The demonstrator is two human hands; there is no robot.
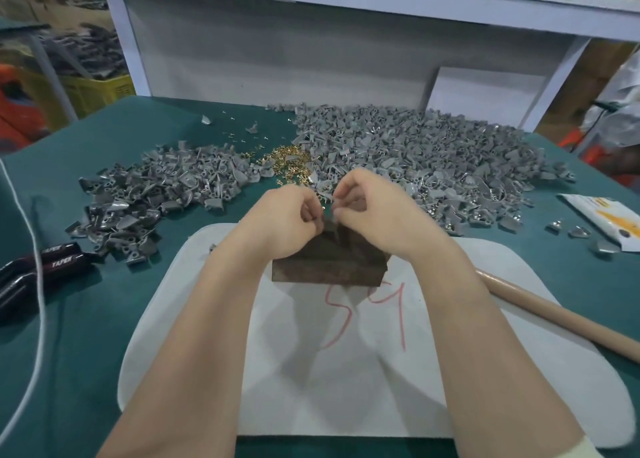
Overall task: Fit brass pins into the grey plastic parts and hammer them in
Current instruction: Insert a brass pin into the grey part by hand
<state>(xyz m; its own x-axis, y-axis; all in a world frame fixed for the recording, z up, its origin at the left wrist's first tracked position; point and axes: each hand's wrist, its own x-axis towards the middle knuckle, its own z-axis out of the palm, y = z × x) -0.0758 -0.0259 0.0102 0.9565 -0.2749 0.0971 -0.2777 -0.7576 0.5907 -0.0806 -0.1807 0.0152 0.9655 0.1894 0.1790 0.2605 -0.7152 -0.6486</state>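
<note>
One left heap (pixel 149 194) of grey parts, one pile of brass pins (pixel 287 159) and one bigger right heap (pixel 415 152) lay far. Over one dark block (pixel 329 260), the left hand (pixel 287 215) and right hand (pixel 374 208), fingers curled, pinched seemingly one grey part (pixel 328 219). One wooden handle (pixel 554 315) lay right.

Illumination is diffuse and moderately bright, from overhead. The forearms (pixel 207 319) cast soft, overlapping grey shadows on the white pad (pixel 346 405) at lower centre. The brass pins (pixel 287 159) show small specular glints. Wide-angle distortion curves the shelf (pixel 346 3) and the worktop (pixel 104 319) edges near the frame borders. The upper left and right corners are soft and smeared.
</note>
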